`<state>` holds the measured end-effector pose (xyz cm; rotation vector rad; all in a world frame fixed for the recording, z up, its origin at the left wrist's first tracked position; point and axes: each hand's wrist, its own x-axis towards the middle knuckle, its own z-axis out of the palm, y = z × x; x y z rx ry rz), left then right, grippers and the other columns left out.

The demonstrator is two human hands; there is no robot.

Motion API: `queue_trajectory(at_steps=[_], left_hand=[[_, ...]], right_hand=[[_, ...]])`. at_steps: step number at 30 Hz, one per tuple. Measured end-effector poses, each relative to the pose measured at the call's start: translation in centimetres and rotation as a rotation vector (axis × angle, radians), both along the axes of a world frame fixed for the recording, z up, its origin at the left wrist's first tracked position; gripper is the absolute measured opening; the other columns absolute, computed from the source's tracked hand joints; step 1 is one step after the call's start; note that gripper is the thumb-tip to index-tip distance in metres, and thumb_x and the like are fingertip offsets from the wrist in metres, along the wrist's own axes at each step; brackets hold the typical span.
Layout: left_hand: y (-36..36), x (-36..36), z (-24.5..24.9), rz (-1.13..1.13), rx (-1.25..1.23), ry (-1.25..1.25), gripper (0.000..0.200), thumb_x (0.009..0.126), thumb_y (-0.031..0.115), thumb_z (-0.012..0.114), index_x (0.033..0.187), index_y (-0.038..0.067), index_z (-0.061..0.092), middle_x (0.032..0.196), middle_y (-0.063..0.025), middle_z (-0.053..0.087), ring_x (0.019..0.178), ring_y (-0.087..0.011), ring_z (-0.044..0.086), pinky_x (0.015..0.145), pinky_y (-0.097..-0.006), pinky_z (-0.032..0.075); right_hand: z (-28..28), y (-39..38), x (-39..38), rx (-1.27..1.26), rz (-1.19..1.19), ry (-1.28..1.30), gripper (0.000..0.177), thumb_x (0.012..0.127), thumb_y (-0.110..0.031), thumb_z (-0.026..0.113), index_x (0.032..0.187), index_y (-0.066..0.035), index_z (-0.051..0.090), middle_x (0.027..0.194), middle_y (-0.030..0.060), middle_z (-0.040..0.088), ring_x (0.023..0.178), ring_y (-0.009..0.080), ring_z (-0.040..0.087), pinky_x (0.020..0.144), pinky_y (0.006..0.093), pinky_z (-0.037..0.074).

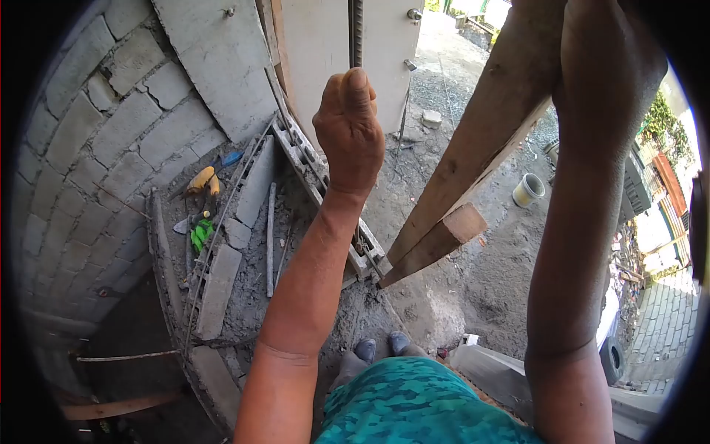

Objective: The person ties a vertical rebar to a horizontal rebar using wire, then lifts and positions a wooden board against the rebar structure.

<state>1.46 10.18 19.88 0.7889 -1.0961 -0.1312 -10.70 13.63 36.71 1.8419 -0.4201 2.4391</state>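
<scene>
My left hand is closed in a fist around an upright ribbed rebar, with the thumb on top. On the right, my right hand is raised against the edge of a long wooden beam and grips it near the top of the view; its fingertips are mostly hidden. The beam slants down to the left, its lower end close to the row of hollow blocks. A short wooden piece juts sideways from the beam's foot.
A concrete block wall curves along the left. Yellow-handled tools and a green item lie on rubble inside low blockwork. A pale door stands ahead. A bucket sits on the sandy ground at right, and a tire lies lower right.
</scene>
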Motion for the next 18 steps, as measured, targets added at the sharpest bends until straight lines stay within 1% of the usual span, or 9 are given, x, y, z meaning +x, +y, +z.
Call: queue_trajectory(at_steps=[3, 4, 5, 7, 11, 12, 13, 15, 18], left_hand=[[0.4, 0.1, -0.3, -0.062, 0.032, 0.034, 0.045, 0.108, 0.042, 0.045, 0.08, 0.007, 0.051, 0.064, 0.004, 0.04, 0.059, -0.0053, 0.039, 0.052, -0.025, 0.034], [0.4, 0.0, -0.2, -0.066, 0.029, 0.031, 0.045, 0.108, 0.042, 0.045, 0.08, 0.007, 0.051, 0.064, 0.004, 0.04, 0.059, -0.0053, 0.039, 0.052, -0.025, 0.034], [0.4, 0.0, -0.1, -0.062, 0.019, 0.04, 0.045, 0.108, 0.042, 0.045, 0.08, 0.007, 0.051, 0.063, 0.0047, 0.039, 0.058, -0.0048, 0.037, 0.051, -0.0249, 0.033], [0.6, -0.2, -0.1, -0.067, 0.013, 0.046, 0.044, 0.108, 0.041, 0.045, 0.08, 0.007, 0.051, 0.063, 0.0053, 0.038, 0.057, -0.0043, 0.035, 0.051, -0.0248, 0.031], [0.8, -0.3, 0.2, -0.091, 0.085, 0.059, 0.055, 0.108, 0.053, 0.036, 0.078, 0.009, 0.049, 0.063, 0.0043, 0.037, 0.056, -0.0053, 0.035, 0.05, -0.0234, 0.03], [0.7, -0.3, 0.2, -0.109, 0.096, 0.072, 0.057, 0.107, 0.055, 0.035, 0.079, 0.008, 0.05, 0.063, 0.0041, 0.037, 0.056, -0.0053, 0.036, 0.051, -0.0233, 0.03], [0.6, -0.2, 0.2, -0.112, 0.096, 0.072, 0.057, 0.107, 0.055, 0.035, 0.079, 0.008, 0.05, 0.063, 0.0041, 0.037, 0.056, -0.0053, 0.036, 0.051, -0.0233, 0.03], [0.5, -0.2, 0.2, -0.152, 0.038, 0.103, 0.053, 0.107, 0.05, 0.041, 0.081, 0.006, 0.052, 0.057, 0.0085, 0.03, 0.052, -0.0021, 0.028, 0.048, -0.0247, 0.022], [0.7, -0.2, 0.3, -0.158, 0.058, 0.092, 0.055, 0.107, 0.052, 0.04, 0.082, 0.005, 0.054, 0.054, 0.0075, 0.032, 0.051, -0.0026, 0.031, 0.048, -0.0249, 0.025]], right_hand=[[0.2, 1.2, -0.8, 0.063, -0.029, 0.076, 0.037, 0.09, -0.03, 0.069, 0.109, 0.002, 0.068, 0.089, 0.0057, 0.067, 0.08, 0.0138, 0.063, 0.074, 0.0289, 0.049], [3.4, -1.1, -2.2, 0.482, 0.207, -0.311, 0.034, 0.09, -0.027, 0.069, 0.108, 0.002, 0.068, 0.088, 0.0057, 0.068, 0.08, 0.0137, 0.063, 0.074, 0.029, 0.05], [2.7, -0.5, -2.0, 0.478, 0.204, -0.315, 0.034, 0.09, -0.027, 0.069, 0.108, 0.002, 0.068, 0.088, 0.0057, 0.068, 0.08, 0.0137, 0.063, 0.074, 0.029, 0.05], [0.5, 1.0, -1.3, 0.055, -0.033, 0.106, 0.032, 0.09, -0.025, 0.069, 0.107, 0.002, 0.068, 0.088, 0.006, 0.068, 0.079, 0.0137, 0.063, 0.073, 0.0292, 0.05], [0.5, 2.1, -1.0, 0.057, 0.03, 0.112, 0.031, 0.09, -0.024, 0.069, 0.106, 0.002, 0.069, 0.087, 0.0069, 0.069, 0.079, 0.0149, 0.064, 0.073, 0.0303, 0.05], [0.7, 2.2, -0.4, 0.091, -0.082, 0.066, 0.031, 0.09, -0.024, 0.069, 0.105, 0.003, 0.069, 0.087, 0.0076, 0.069, 0.08, 0.0155, 0.064, 0.073, 0.0307, 0.05], [0.8, 2.0, 0.0, 0.127, -0.192, 0.023, 0.031, 0.089, -0.023, 0.069, 0.105, 0.003, 0.069, 0.087, 0.0084, 0.069, 0.08, 0.0162, 0.064, 0.073, 0.031, 0.05], [0.6, 0.5, -1.9, 0.065, -0.063, 0.114, 0.031, 0.089, -0.023, 0.069, 0.105, 0.004, 0.069, 0.088, 0.0097, 0.07, 0.08, 0.0169, 0.065, 0.073, 0.0317, 0.051], [0.7, 1.2, -1.3, 0.033, -0.071, 0.069, 0.032, 0.089, -0.023, 0.069, 0.106, 0.005, 0.068, 0.088, 0.0096, 0.07, 0.081, 0.0162, 0.065, 0.073, 0.0317, 0.051]])
